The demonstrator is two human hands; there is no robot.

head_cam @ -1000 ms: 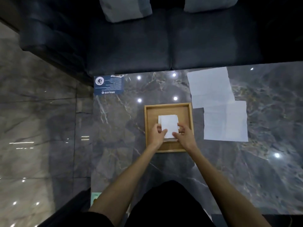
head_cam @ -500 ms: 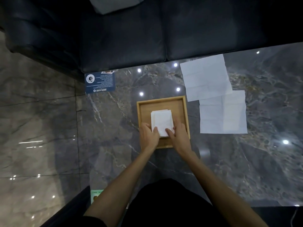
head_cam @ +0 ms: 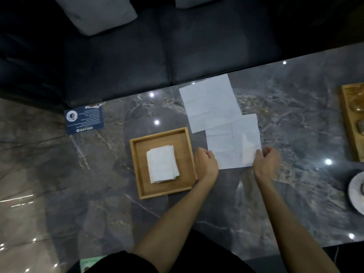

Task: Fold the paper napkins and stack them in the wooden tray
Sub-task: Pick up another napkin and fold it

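Observation:
A square wooden tray (head_cam: 136,168) sits on the dark marble table with a small stack of folded white napkins (head_cam: 162,164) inside it. To its right lies an unfolded napkin (head_cam: 230,142), and under that one's far corner a second flat napkin (head_cam: 208,103). My left hand (head_cam: 206,162) rests at the near napkin's left edge, fingers curled onto it. My right hand (head_cam: 267,162) pinches the right near corner, which curls up off the table.
A blue printed card (head_cam: 84,120) lies at the table's far left corner. Another wooden board (head_cam: 352,123) and a white plate (head_cam: 356,192) sit at the right edge. A dark sofa (head_cam: 157,46) with a grey cushion (head_cam: 98,12) runs behind the table.
Both hands have left the folded stack in the tray and moved right to the near unfolded napkin. Its right corner is lifted now. The view has shifted right.

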